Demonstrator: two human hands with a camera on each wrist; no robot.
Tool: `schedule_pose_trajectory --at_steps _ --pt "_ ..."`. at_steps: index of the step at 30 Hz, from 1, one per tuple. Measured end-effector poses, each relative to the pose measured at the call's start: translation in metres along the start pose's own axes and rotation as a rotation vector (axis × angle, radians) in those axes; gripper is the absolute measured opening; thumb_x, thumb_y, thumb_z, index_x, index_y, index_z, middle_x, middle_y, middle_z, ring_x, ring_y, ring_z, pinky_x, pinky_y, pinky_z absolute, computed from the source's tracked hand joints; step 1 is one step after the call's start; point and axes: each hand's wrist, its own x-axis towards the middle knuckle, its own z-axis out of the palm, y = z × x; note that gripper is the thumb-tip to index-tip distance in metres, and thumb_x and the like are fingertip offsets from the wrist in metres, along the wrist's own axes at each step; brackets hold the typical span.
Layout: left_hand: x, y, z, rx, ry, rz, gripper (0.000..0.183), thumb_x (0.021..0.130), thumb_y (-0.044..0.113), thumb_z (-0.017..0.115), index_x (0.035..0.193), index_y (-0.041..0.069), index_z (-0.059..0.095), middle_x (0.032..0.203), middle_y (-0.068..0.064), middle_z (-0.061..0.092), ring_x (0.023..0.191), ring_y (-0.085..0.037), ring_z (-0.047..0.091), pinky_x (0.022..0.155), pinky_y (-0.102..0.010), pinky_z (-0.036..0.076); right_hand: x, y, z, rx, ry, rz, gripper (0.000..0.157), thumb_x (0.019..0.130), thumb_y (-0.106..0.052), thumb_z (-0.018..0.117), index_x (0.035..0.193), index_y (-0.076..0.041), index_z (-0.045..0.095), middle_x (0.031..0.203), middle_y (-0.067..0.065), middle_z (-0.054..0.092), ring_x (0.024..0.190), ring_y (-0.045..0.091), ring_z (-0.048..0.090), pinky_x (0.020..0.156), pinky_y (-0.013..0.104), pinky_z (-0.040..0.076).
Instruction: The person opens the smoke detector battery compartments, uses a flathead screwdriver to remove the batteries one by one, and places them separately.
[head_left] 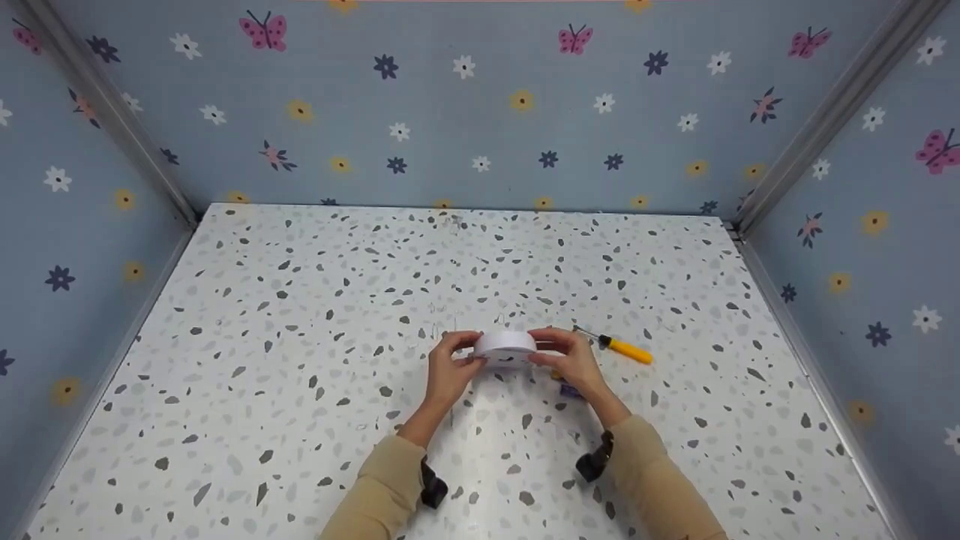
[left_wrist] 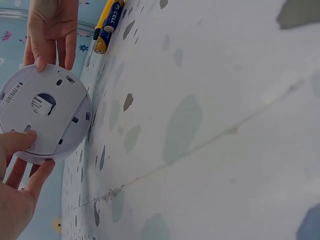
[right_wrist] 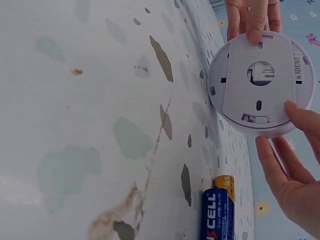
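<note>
A round white smoke detector stands on edge above the table, held between both hands. Its back, seen in the left wrist view, carries a flat mounting plate with slots and a round hole. My left hand grips one side of the rim, thumb on the back and fingers around the edge. On the opposite side, my right hand pinches the rim the same way. Beside the right hand lie a blue battery and a yellow-orange battery, mostly covered by that hand in the head view.
A screwdriver with a yellow handle lies just right of the right hand. The speckled white table is bounded by blue flowered panels at the back and both sides.
</note>
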Motion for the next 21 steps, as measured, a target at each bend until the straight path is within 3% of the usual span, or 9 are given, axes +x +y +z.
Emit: schedule_pose_trajectory --at_steps 6,14,21 --pt "-0.006 0.005 -0.001 0.051 0.0 -0.053 0.033 0.071 -0.005 0.069 0.102 -0.002 0.059 0.102 -0.013 0.058 0.093 -0.027 0.057 0.071 -0.027 0.051 -0.004 0.002 0.003 -0.013 0.033 -0.057 0.034 0.071 -0.002 0.072 0.104 -0.002 0.064 0.1 0.011 0.063 0.093 0.024 0.058 0.083 0.039 0.046" --pt "-0.015 0.034 -0.004 0.009 -0.076 -0.101 0.043 0.071 -0.001 0.071 0.108 -0.014 0.053 0.106 -0.028 0.054 0.085 -0.041 0.057 0.076 -0.045 0.048 -0.013 -0.003 0.003 0.011 0.015 -0.046 0.035 0.072 0.0 0.07 0.106 0.0 0.063 0.106 0.014 0.061 0.097 0.029 0.057 0.082 0.038 0.047" --pt "-0.015 0.011 -0.001 0.045 -0.119 -0.196 0.057 0.07 0.026 0.074 0.116 -0.002 0.055 0.109 -0.015 0.053 0.083 -0.028 0.061 0.073 -0.028 0.05 -0.024 -0.022 0.004 0.055 -0.017 -0.027 0.037 0.074 0.005 0.066 0.11 0.008 0.058 0.113 0.021 0.056 0.1 0.038 0.054 0.08 0.035 0.048"
